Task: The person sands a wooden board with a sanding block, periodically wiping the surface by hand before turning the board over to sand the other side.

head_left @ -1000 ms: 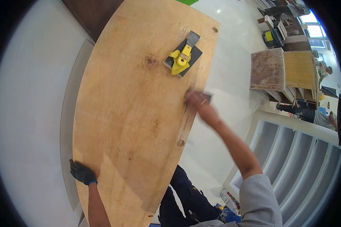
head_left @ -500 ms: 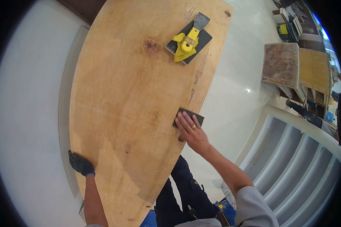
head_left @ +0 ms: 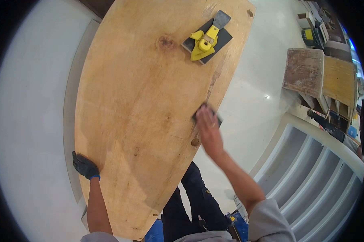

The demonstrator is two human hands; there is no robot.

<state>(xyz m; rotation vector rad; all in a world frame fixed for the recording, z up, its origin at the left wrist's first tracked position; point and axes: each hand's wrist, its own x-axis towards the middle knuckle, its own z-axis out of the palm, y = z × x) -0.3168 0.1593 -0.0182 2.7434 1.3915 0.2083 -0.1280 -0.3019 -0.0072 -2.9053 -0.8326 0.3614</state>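
A large wooden board [head_left: 129, 97] with a curved left side stretches in front of me. My right hand [head_left: 208, 125], bare and blurred by motion, is pressed over a dark sanding block [head_left: 219, 121] on the board near its right edge. A round hole [head_left: 195, 142] shows just below that block. At the lower left, my left hand [head_left: 85, 166] wears a black glove and is hooked over the board's curved edge; its fingertips are partly hidden. Farther up lies a second dark block [head_left: 224, 39], with a yellow-handled putty knife [head_left: 213, 32] and a yellow cloth [head_left: 199, 52] on it.
A pale wall [head_left: 32, 113] runs close along the left. To the right are a glossy light floor [head_left: 252, 92], a white slatted unit [head_left: 303, 161] and wooden cabinets [head_left: 303, 72]. Another person's dark-clothed leg [head_left: 327, 125] is visible at far right.
My right hand has slid the sanding block a little up along the board's right edge, uncovering more of the hole. My left hand stays on the edge. The view has shifted slightly.
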